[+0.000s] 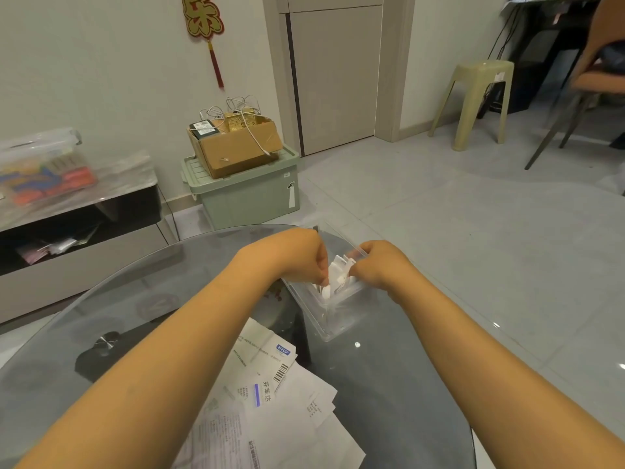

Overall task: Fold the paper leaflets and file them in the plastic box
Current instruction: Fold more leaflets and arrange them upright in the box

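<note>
A clear plastic box (pixel 333 324) stands on the round glass table (pixel 406 384), holding several white folded leaflets (pixel 338 275) upright. My left hand (pixel 297 255) reaches into the box from the left, its fingers pinched on a folded leaflet. My right hand (pixel 378 265) is at the box's right side, fingers curled onto the leaflets inside. A loose pile of unfolded printed leaflets (pixel 270 401) lies on the table near me, between my forearms.
Beyond the table a green storage bin (pixel 247 194) carries a cardboard box (pixel 236 143) with cables. A low cabinet (pixel 77 231) stands to the left. A plastic stool (pixel 477 103) and a chair (pixel 595 82) are at the far right.
</note>
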